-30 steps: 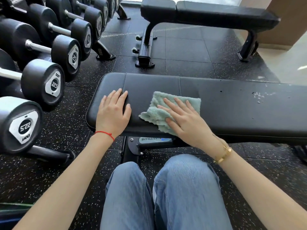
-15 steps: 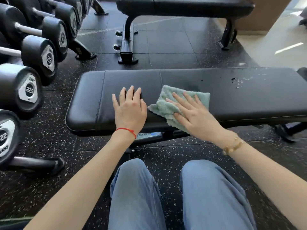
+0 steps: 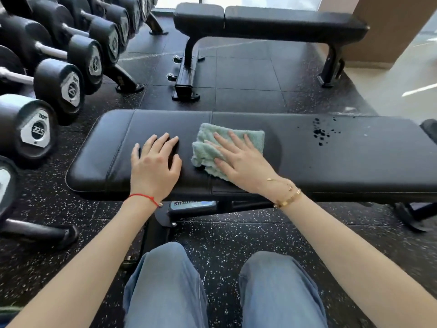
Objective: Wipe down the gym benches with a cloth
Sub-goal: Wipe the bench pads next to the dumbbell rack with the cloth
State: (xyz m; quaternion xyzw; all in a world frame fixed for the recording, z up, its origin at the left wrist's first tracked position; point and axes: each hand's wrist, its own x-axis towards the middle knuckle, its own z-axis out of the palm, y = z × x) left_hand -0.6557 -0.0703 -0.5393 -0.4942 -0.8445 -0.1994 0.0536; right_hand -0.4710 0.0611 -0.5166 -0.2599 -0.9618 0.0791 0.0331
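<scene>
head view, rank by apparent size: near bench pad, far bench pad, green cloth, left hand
1. near bench pad
2. far bench pad; it sits farther from the camera, so the true gap is unsure
3. green cloth and left hand look about alike; the right hand covers part of the cloth, so no ranking.

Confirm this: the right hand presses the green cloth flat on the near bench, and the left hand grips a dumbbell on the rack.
Not quite. The head view shows the left hand resting flat on the near bench, beside the green cloth, not gripping a dumbbell. The right hand does press the cloth flat.
</scene>
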